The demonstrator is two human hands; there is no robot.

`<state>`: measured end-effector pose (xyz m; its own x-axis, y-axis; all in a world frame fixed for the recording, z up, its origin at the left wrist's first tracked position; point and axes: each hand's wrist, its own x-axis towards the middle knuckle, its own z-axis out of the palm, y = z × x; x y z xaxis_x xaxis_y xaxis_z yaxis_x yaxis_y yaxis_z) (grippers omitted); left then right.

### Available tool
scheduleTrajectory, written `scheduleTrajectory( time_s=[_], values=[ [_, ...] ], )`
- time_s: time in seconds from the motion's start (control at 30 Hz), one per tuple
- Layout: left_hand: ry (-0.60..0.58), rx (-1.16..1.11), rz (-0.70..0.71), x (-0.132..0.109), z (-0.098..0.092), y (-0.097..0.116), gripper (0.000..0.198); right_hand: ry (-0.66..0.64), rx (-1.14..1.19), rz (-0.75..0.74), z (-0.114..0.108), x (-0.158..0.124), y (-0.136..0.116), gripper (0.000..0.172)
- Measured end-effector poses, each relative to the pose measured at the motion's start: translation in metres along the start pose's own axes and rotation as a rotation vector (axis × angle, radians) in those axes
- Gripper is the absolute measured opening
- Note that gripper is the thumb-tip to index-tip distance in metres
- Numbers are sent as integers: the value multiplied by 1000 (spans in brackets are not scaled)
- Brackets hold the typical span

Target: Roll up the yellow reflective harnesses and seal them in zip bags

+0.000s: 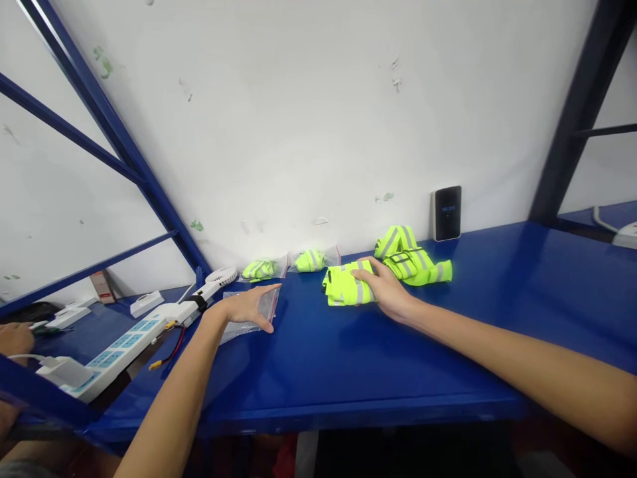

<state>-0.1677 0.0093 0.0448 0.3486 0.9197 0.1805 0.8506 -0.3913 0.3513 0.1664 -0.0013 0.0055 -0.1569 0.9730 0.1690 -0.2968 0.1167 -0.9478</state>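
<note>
My left hand (246,309) lies on a clear plastic zip bag (249,325) near the table's middle, fingers spread and pointing right. My right hand (385,290) rests on top of a folded neon-yellow reflective vest (346,284), touching its right end. Just behind that hand, a second yellow vest (413,260) lies loosely bunched. Two more folded vests sit in clear bags against the wall, one (259,269) to the left of the other (310,261).
A white power strip (117,352) with blue panels, a small white fan (221,275), and loose wires (166,348) lie left on the blue table (318,372). A black device (446,212) stands against the wall. A co-worker's hand (14,338) shows at far left beyond a blue steel frame (139,172).
</note>
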Motion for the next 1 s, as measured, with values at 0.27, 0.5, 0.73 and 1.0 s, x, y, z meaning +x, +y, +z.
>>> scheduleTrajectory(
  time_s=[0.27, 0.5, 0.73, 1.0],
  values=[
    [-2, 162, 155, -3, -7, 64, 98, 4, 53, 27, 4, -3, -5, 22],
    [-91, 136, 211, 33, 52, 95, 96, 64, 38, -44, -4, 5, -5, 17],
    [-101, 33, 241, 38, 97, 88, 74, 135, -26, -67, -18, 19, 1, 18],
    [18, -238, 235, 32, 102, 92, 65, 146, 19, 83, -20, 23, 6, 19]
  ],
)
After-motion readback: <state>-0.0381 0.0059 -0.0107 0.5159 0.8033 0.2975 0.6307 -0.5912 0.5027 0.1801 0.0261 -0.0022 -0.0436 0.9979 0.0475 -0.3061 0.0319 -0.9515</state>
